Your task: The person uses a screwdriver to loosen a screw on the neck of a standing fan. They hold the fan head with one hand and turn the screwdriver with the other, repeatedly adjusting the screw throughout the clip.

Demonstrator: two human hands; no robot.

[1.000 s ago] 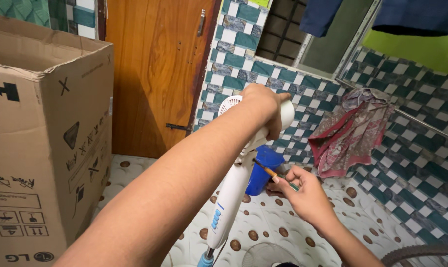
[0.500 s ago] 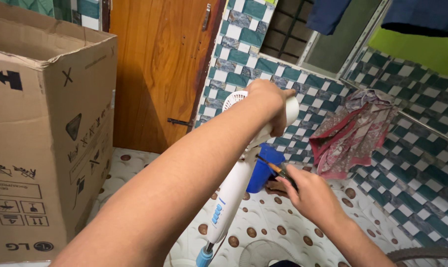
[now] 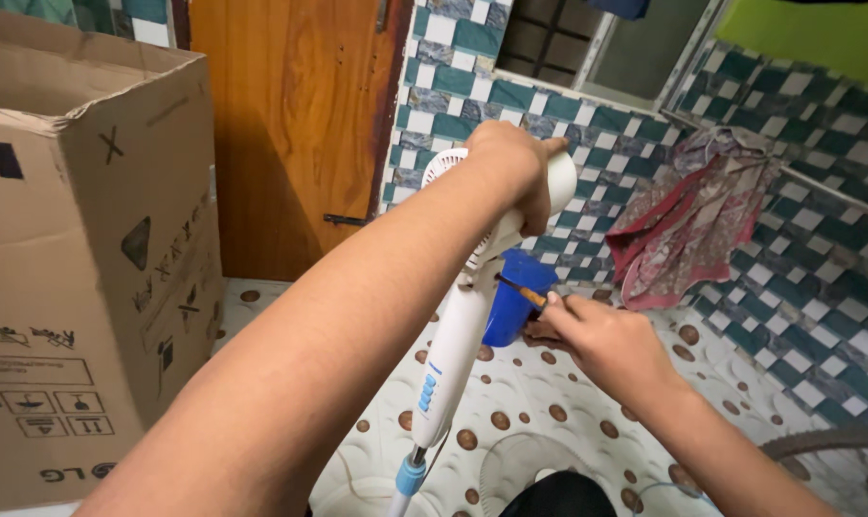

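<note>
Tiled corner, spotted floor [image 3: 568, 402]. Left hand [image 3: 510, 163] gripping white fan head [image 3: 496, 206], steadying it upright; right hand [image 3: 597, 335] pinching screwdriver [image 3: 522, 290] at neck. Best keeping tip square, pressing firmly.

both forearms bare, no sleeves; left hand [image 3: 510, 163], right hand [image 3: 601, 340] ungloved, no jewellery.

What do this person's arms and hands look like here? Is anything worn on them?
Both forearms are bare as far as the picture shows: no sleeve, no glove. The left hand and the right hand carry no ring, watch or bracelet that I can see. The left arm shows fine hair. Fingernails on the right hand look short and unpainted.
</note>
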